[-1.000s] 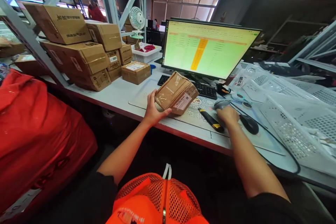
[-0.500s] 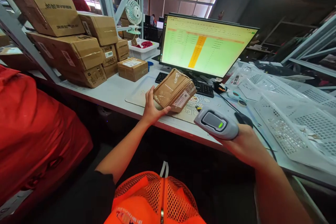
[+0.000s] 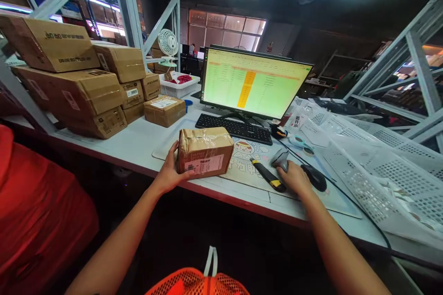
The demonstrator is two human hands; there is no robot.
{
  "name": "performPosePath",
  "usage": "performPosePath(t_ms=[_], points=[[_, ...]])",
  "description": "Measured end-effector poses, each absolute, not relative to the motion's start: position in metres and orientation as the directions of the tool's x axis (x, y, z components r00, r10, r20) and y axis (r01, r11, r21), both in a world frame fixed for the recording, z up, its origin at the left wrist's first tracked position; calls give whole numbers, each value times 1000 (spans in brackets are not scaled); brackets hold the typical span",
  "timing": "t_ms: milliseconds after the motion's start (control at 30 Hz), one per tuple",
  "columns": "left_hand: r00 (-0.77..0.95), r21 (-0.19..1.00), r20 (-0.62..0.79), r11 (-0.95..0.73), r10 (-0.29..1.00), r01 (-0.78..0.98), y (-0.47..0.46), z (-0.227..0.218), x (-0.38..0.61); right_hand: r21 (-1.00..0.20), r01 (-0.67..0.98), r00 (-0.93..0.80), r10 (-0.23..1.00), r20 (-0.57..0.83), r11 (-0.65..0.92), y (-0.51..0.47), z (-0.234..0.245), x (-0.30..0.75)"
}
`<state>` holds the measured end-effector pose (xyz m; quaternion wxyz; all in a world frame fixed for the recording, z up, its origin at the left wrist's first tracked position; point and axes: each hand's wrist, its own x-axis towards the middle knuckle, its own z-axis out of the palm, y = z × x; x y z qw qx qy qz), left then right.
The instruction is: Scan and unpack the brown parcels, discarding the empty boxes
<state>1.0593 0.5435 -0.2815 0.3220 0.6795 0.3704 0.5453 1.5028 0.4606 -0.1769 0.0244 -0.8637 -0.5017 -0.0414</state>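
Observation:
My left hand (image 3: 172, 169) grips the left end of a taped cardboard box (image 3: 206, 151), thumb on its front and fingers behind the edge. A shipping label faces me on the box, which rests on the desk mat near the front edge. In my right hand (image 3: 294, 177) is a grey barcode scanner (image 3: 281, 158), held low at the mat with its head turned away from me. Just left of the scanner lies a yellow and black box cutter (image 3: 267, 175). A black mouse (image 3: 314, 178) sits right beside my right hand.
A monitor (image 3: 256, 85) and keyboard (image 3: 235, 128) stand behind the box. Cardboard boxes (image 3: 69, 87) are stacked at the left, with a smaller labelled box (image 3: 165, 110) beside them. White perforated baskets (image 3: 367, 184) crowd the right side. A cable (image 3: 349, 198) crosses the desk there.
The scanner has gone from a raised position near me down to the mat. The box, still in my left hand, has turned its label side toward me and settled lower. The view has tilted up.

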Motion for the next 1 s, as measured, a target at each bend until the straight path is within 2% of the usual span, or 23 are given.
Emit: performPosePath(t_ms=[100,200,267,367,433,667,833,1000], points=[[182,871,478,-490,859,24,559,-281,1059,69,832,544,833,103,-551,466,-175,1503],[191,868,491,-495,850,-28,566,-284,1064,100,838,497,825,268,-537,482,-159,1497],[187,869,491,-493,851,-39,566,-287,1066,93,891,387,850,357,-445,506,-149,1492],[182,877,478,-479,859,-41,564,-289,1066,51,971,215,947,239,-233,555,-142,1483],[180,877,478,-480,860,-36,563,-289,1066,20,986,160,977,140,-164,587,-143,1479],[184,878,477,-477,860,-46,562,-290,1067,16,975,218,972,82,-220,634,-154,1488],[155,884,464,-467,872,-24,563,-292,1067,20,977,207,971,117,-210,642,-163,1481],[145,873,486,-486,862,-33,564,-290,1067,23,973,228,968,102,-231,645,-148,1467]])
